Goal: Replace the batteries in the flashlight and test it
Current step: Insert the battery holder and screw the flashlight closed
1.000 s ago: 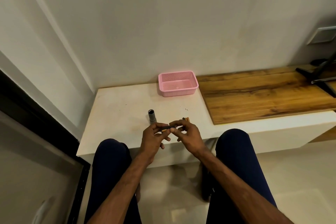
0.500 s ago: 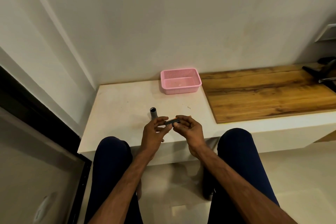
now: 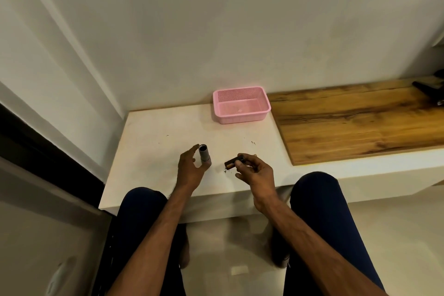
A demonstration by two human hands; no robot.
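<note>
Flashlight body at our left hand, battery holder pinched in our right.

The flashlight tube (image 3: 204, 156) stands on the white ledge (image 3: 153, 142), tilted a little, its open mouth up and far from us; our left hand (image 3: 189, 168) curls loosely round its near end, fingers spread, and we cannot tell if it grips yet. Just to the right, our right hand (image 3: 254, 170) pinches the dark battery holder (image 3: 234, 162), whose long axis lies left-right with its free end pointing toward the tube. We judge the holder must be turned to line up with that mouth.
</note>
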